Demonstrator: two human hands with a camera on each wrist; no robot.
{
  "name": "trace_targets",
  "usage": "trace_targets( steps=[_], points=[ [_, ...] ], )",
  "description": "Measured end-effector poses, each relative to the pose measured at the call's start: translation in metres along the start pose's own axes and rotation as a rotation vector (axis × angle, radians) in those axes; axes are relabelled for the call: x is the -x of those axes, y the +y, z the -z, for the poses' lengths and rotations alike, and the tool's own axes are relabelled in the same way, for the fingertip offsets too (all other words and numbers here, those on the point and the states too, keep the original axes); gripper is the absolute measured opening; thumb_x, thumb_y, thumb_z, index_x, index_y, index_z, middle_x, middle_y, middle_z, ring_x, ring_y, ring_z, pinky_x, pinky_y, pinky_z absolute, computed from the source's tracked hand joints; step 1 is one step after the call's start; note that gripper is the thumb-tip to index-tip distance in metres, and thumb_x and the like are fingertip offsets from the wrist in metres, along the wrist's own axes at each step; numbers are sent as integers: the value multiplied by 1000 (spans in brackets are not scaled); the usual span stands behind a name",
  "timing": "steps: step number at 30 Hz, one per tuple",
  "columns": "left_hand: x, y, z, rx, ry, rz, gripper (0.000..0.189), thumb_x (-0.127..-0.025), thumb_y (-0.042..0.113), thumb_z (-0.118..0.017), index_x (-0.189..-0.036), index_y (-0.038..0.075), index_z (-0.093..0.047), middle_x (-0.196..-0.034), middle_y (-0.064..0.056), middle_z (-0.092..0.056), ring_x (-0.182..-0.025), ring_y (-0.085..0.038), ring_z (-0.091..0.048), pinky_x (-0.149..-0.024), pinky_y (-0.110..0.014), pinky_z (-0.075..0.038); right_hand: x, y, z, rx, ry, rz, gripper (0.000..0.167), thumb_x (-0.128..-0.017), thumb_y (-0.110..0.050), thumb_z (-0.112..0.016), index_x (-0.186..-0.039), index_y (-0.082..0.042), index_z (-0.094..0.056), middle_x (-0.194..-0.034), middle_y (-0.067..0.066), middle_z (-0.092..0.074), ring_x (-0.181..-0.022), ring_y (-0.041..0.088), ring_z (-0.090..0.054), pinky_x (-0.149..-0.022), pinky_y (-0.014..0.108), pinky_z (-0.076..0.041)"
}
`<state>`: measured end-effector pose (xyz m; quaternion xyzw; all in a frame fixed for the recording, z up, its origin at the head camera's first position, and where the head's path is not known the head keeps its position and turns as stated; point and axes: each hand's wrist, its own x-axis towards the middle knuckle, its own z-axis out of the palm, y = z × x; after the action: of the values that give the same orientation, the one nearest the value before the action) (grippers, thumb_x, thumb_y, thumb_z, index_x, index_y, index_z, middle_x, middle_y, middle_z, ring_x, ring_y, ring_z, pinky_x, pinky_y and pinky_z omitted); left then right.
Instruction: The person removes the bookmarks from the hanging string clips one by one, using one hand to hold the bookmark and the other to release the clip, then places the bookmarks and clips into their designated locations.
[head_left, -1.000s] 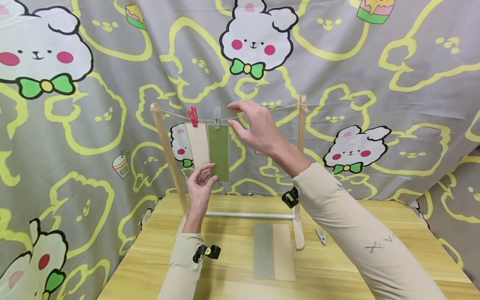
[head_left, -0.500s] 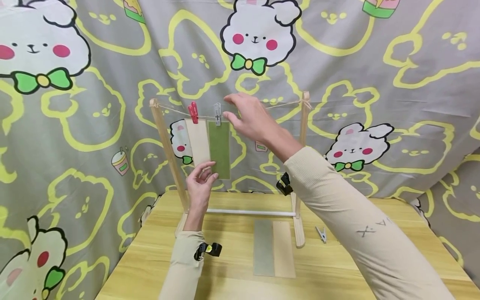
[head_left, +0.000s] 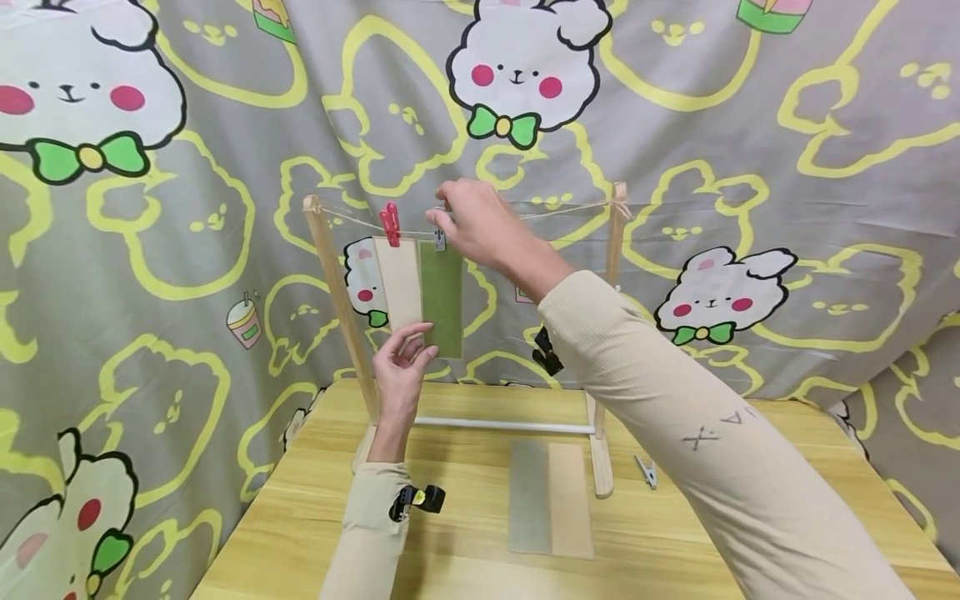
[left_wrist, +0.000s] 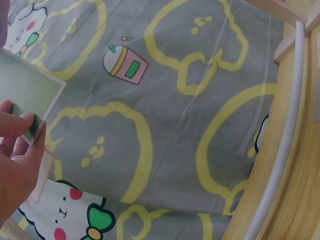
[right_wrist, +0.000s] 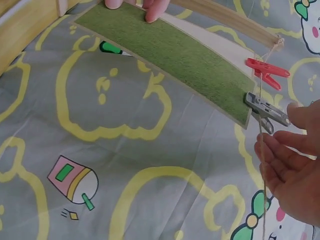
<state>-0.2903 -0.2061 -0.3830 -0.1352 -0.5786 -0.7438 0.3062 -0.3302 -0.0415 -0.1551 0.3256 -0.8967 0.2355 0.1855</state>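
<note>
A green card (head_left: 444,292) with a pale border hangs from a string line (head_left: 558,214) by a grey clothespin (right_wrist: 266,107) at its top edge. My left hand (head_left: 400,367) pinches the card's lower left corner, thumb in front and fingers behind. At the clothespin's handles is my right hand (head_left: 480,223), its thumb and index finger on either side of them; in the head view it hides their upper part. Left of the green card hangs a cream card (head_left: 399,279), held to the string by a red clothespin (head_left: 390,225).
The string spans two wooden posts (head_left: 341,308) joined low down by a white bar (head_left: 502,426). On the wooden table (head_left: 450,550) lie a grey card (head_left: 529,498) and a tan card (head_left: 571,502) side by side. Another clothespin (head_left: 647,472) lies to the right. A patterned curtain (head_left: 247,200) hangs behind.
My right hand has moved left from beside the grey clothespin to its handles, now covering their upper part. My left hand stays at the green card's lower corner.
</note>
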Motion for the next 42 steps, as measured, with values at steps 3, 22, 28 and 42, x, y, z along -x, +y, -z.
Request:
trace_targets(
  steps=[3,22,28,42],
  points=[
    [0,1,0,1,-4,-9,36,-80,-28,-66,-115,-22,-61,-115,-4,-69,-99,-12,-68,-84,-22,-59,-2,-3,1,-30,3,-27,26,-108,-25,-54,-104,-3,-66,-91,9,-62,-81,20,-57,-73,28,-49],
    [1,3,1,14,-7,-12,38,-78,-29,-65,-114,-22,-61,-116,-6,-70,-102,-14,-70,-87,-25,-59,-3,-4,6,-205,-45,-77,27,-105,-20,-60,-118,-1,-73,-112,10,-73,-89,17,-64,-75,27,-54],
    [1,3,2,13,4,-2,39,-77,-31,-65,-114,-22,-61,-115,-5,-70,-101,-14,-70,-86,-26,-59,-4,-3,3,-219,25,-55,18,-103,-19,-64,-107,-5,-74,-93,5,-70,-82,16,-62,-71,26,-52],
    [2,0,5,-8,9,-6,38,-77,-32,-63,-113,-22,-61,-114,-5,-70,-101,-13,-70,-86,-25,-60,-4,3,1,-228,205,-1,11,-99,-16,-70,-97,-8,-77,-88,1,-72,-77,11,-64,-72,22,-52]
  ],
)
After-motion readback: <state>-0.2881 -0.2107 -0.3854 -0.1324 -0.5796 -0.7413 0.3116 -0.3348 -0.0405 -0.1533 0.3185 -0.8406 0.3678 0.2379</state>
